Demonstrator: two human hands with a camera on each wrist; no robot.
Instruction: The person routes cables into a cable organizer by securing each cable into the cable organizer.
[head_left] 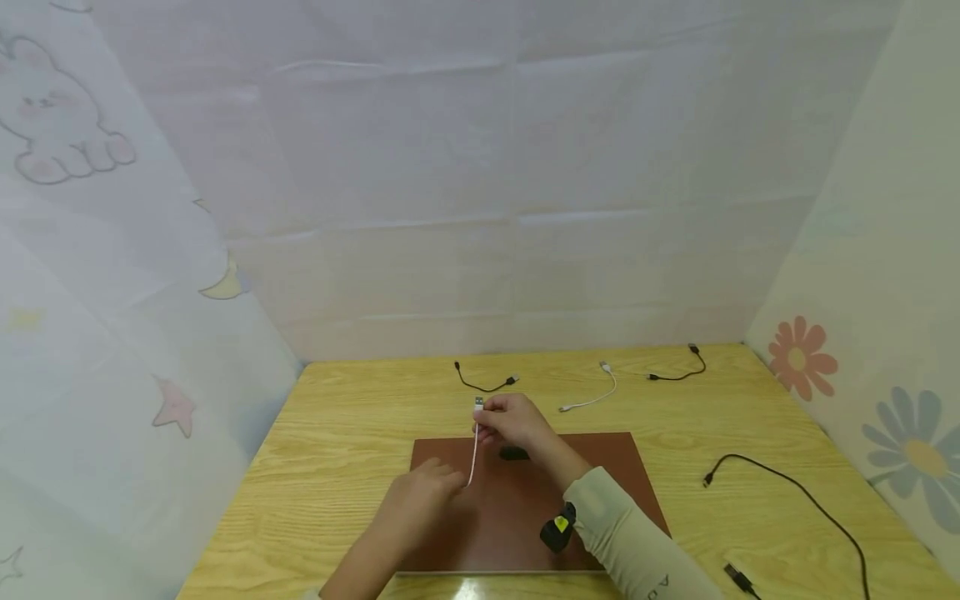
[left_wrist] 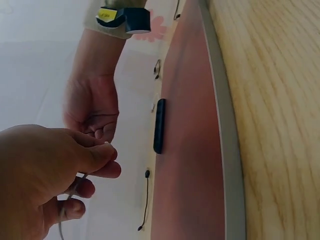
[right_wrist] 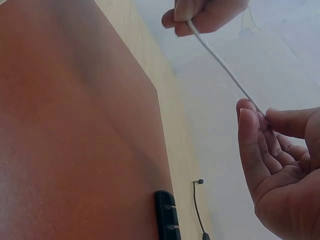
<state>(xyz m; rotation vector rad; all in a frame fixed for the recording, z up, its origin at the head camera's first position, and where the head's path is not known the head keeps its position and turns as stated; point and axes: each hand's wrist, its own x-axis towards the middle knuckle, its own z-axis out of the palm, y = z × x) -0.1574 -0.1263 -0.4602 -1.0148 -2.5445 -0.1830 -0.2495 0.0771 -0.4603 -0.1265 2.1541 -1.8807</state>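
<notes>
A short white USB cable (head_left: 474, 457) is stretched between both hands above the brown mat (head_left: 525, 517). My right hand (head_left: 517, 423) pinches it by its USB plug (head_left: 478, 404), which points up and away. The other end is pinched by my left hand (head_left: 423, 500), lower and to the left; its tip is hidden by the fingers. In the right wrist view the cord (right_wrist: 225, 67) runs nearly straight between the two hands. A black slotted cable holder (right_wrist: 167, 215) lies at the mat's far edge, partly covered by my right arm in the head view.
On the wooden table (head_left: 300, 483), a black cable (head_left: 480, 387), a white cable (head_left: 600, 398) and another black cable (head_left: 682, 375) lie behind the mat. A longer black cable (head_left: 810, 496) curves along the right side, near a black USB plug (head_left: 738, 577). Sheeted walls enclose the back and sides.
</notes>
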